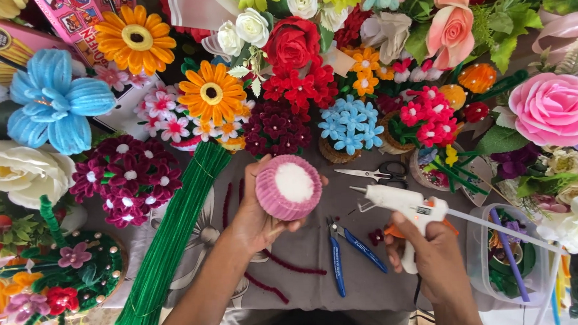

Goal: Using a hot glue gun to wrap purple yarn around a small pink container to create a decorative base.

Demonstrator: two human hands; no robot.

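My left hand [256,218] holds up a small round pot [288,187] wrapped in pink pipe cleaner, its white foam top facing me. My right hand [433,250] grips a white hot glue gun [406,206] with an orange trigger. Its nozzle points left, a short way to the right of the pot and apart from it. A glue stick juts out from the back of the gun toward the right.
Scissors [378,173] and blue-handled pliers [346,244] lie on the grey cloth [305,258]. A bundle of green pipe cleaners [173,237] lies at left, dark red ones [292,267] near the middle. Many pipe-cleaner flowers ring the work area. A clear plastic tub [507,257] stands at right.
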